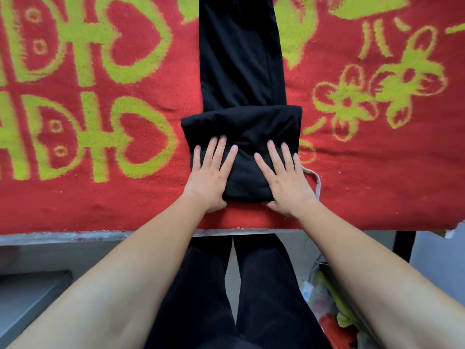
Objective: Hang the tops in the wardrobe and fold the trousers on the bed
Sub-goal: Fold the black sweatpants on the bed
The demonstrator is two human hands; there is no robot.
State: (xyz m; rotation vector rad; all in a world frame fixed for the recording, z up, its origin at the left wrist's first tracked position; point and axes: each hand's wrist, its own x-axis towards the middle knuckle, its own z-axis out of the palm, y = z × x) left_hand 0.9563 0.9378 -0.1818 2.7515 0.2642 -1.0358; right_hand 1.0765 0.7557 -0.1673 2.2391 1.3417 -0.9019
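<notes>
Black trousers (240, 71) lie lengthwise on the bed, over a red blanket (100, 192) with yellow-green hearts and flowers. Their near end is folded over into a thick band (241, 127) close to the bed's front edge. My left hand (212, 172) lies flat on the left half of this fold, fingers straight and spread. My right hand (283, 175) presses flat on the right half in the same way. A pale drawstring (317, 183) sticks out from under the fold beside my right hand. The far end of the trouser legs runs out of view at the top.
The bed's front edge (75, 235) runs across below my wrists, and my legs in dark trousers stand against it. A grey box or step (30, 293) sits on the floor at the left. Colourful bags and clutter (332, 313) lie on the floor at the right.
</notes>
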